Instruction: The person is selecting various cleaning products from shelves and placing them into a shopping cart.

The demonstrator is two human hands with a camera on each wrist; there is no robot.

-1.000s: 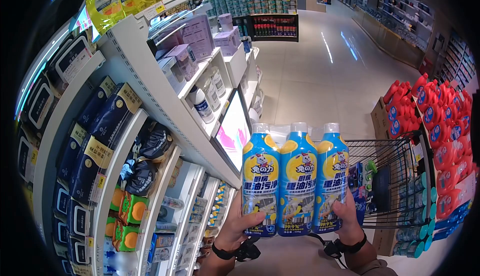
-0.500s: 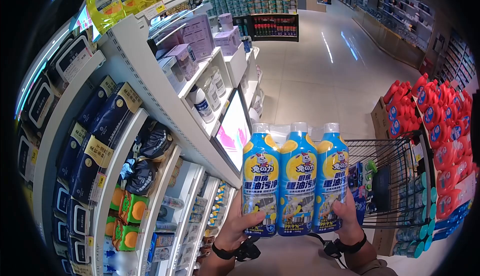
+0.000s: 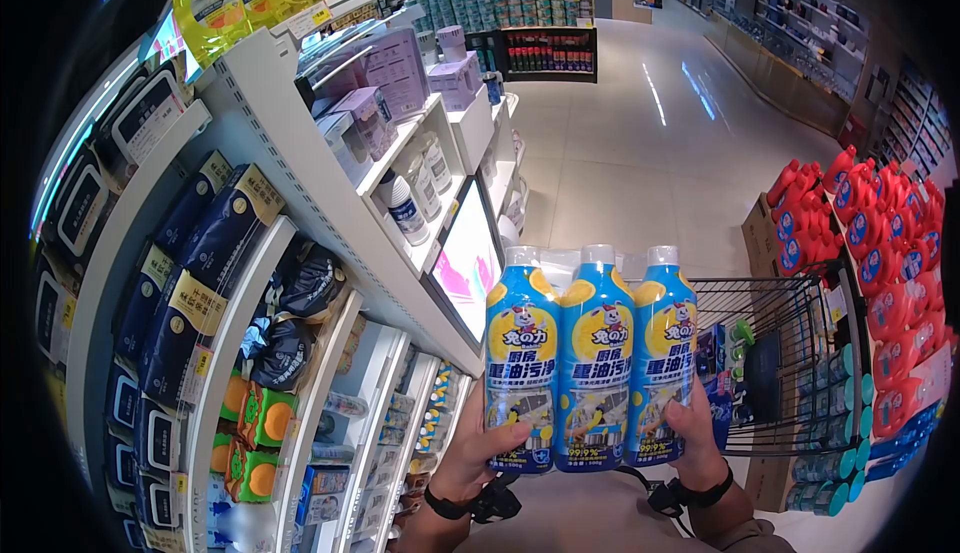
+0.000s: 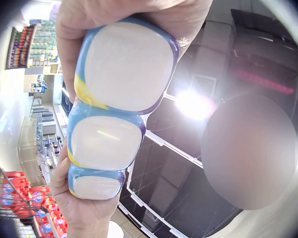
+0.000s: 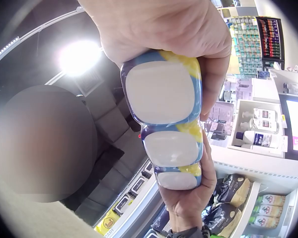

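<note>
Three-bottle pack of blue-and-yellow plastic cleaner bottles with white caps (image 3: 590, 363) is held upright in the air with its labels toward the head camera. It sits between the white store shelving (image 3: 262, 103) on the left and the black wire shopping cart (image 3: 790, 338) on the right, just in front of the cart's near left corner. The left grip (image 3: 478, 458) is curled round the lower part of the left outer bottle, thumb across its front. The right grip (image 3: 697, 440) wraps the lower part of the right outer bottle. Nothing else supports the pack.

To hold it well, I judge that both grips should press inward evenly, so that the middle bottle, which neither clasps, cannot slide downward. A finger under the flat white bases (image 4: 123, 67) would help. The weight sits above the grips, so a level hold seems safest.

The bottles stand side by side, touching, and are probably bound in clear film. Each has a squarish base with rounded corners, yellow shoulder patches, a cartoon figure and dark blue characters.
</note>
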